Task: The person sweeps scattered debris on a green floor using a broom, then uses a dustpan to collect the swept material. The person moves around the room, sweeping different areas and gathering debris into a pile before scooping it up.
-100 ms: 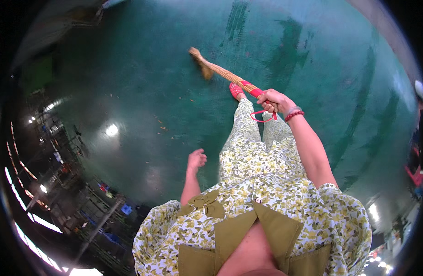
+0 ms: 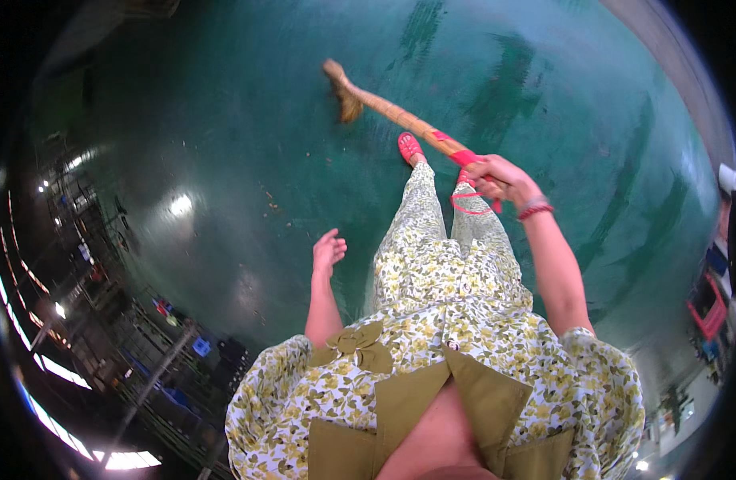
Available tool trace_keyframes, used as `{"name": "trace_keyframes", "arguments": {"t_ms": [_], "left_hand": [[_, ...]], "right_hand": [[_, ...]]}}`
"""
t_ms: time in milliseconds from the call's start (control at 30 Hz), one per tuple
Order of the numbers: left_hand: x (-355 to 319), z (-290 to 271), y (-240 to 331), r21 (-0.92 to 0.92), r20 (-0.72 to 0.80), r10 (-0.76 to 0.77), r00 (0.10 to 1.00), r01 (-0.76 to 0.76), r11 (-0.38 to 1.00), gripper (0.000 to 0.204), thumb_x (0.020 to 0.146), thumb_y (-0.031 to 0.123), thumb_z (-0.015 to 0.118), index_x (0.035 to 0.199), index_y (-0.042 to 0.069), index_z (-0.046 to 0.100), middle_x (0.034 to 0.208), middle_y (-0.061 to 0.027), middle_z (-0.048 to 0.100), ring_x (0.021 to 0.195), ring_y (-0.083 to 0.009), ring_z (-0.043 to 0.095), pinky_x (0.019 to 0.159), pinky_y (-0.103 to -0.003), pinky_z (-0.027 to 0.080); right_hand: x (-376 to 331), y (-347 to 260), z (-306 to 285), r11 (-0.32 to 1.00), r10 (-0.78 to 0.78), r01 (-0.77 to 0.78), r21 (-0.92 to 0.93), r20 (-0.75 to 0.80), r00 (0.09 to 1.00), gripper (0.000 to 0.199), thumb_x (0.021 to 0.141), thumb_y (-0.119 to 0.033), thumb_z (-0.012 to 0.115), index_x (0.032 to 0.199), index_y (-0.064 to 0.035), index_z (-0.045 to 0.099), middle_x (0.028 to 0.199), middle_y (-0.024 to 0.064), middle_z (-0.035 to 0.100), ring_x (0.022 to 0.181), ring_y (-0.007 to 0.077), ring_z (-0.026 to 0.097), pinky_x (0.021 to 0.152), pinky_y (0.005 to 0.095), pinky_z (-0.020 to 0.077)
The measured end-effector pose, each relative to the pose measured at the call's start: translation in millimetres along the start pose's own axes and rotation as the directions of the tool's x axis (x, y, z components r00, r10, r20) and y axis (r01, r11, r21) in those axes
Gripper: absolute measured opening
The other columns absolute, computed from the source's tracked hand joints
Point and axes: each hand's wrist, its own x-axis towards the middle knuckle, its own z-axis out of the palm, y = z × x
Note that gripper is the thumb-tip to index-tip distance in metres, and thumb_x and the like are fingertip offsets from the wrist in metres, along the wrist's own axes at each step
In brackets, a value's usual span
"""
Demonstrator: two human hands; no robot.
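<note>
My right hand is closed round the handle of a straw broom. Red tape wraps the handle near my grip, and a red cord loop dangles below my fist. The broom slants away to the far left, its bristle head blurred, close over the green floor; whether it touches cannot be told. My left hand hangs free to the left of my legs, fingers apart and holding nothing.
Small brown scraps lie on the floor left of my feet. My red shoes stand near the broom handle. Dark racks and clutter line the left side, with a blue container among them. A red crate sits at the far right.
My right hand has moved a little right, and the broom head has shifted up and slightly left. My left hand has risen and its fingers have spread.
</note>
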Motion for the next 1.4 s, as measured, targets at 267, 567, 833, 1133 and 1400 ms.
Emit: {"name": "trace_keyframes", "arguments": {"t_ms": [267,567,833,1133,1400], "left_hand": [[-3.3,-31.8,-10.4,0.275,0.083,-0.145,0.986,0.118,0.954,0.039,0.081,0.009,0.040,0.119,0.010,0.048,0.083,-0.0019,0.060,0.069,-0.0104,0.056,0.062,-0.026,0.046],[-31.6,-40.4,7.9,0.213,0.074,-0.138,0.988,0.120,0.970,0.040,0.081,0.012,0.041,0.120,0.011,0.048,0.087,-0.0030,0.060,0.073,-0.0120,0.057,0.065,-0.027,0.047],[-58.2,-69.3,-51.8,0.100,-0.012,-0.217,0.976,0.217,0.971,0.040,0.080,0.009,0.040,0.119,0.010,0.049,0.085,-0.0036,0.061,0.070,-0.0121,0.058,0.060,-0.029,0.048],[-62.2,-50.2,-20.5,0.026,-0.025,-0.071,0.997,0.071,0.997,0.037,0.080,0.008,0.041,0.115,0.009,0.053,0.079,-0.0036,0.062,0.061,-0.0095,0.057,0.054,-0.025,0.048],[-66.5,-63.7,31.5,-0.059,-0.034,0.021,0.999,-0.023,0.998,0.040,0.081,0.008,0.040,0.120,0.009,0.047,0.083,-0.0027,0.060,0.068,-0.0107,0.057,0.060,-0.026,0.047]], "right_hand": [[-158.0,-18.6,19.3,0.980,-0.201,0.182,-0.085,-0.360,0.911,0.065,0.072,0.002,0.051,0.130,-0.0144,0.028,0.053,-0.0043,0.035,0.035,0.0050,0.032,0.030,0.0189,0.0248],[-99.6,-92.4,-74.3,0.944,-0.299,0.320,-0.082,-0.623,0.723,0.017,0.075,-0.001,0.048,0.084,-0.0094,0.036,0.052,-0.0027,0.036,0.035,0.0063,0.033,0.029,0.0203,0.0277],[-22.4,-6.3,37.8,0.909,-0.278,0.010,-0.416,-0.590,0.758,0.050,0.070,0.000,0.052,0.111,-0.0177,0.029,0.061,0.0038,0.042,0.038,0.0127,0.039,0.031,0.0283,0.0329],[-0.3,-21.7,161.8,0.978,0.164,-0.170,0.120,0.054,0.985,0.027,0.076,0.002,0.049,0.099,-0.0075,0.039,0.052,-0.0020,0.039,0.035,0.0057,0.035,0.028,0.0196,0.0296],[-52.7,-115.8,155.3,0.944,-0.074,0.042,0.327,0.086,0.993,0.011,0.081,0.000,0.047,0.086,-0.0072,0.040,0.053,-0.0039,0.034,0.036,0.0011,0.027,0.028,0.0157,0.0233]]}}
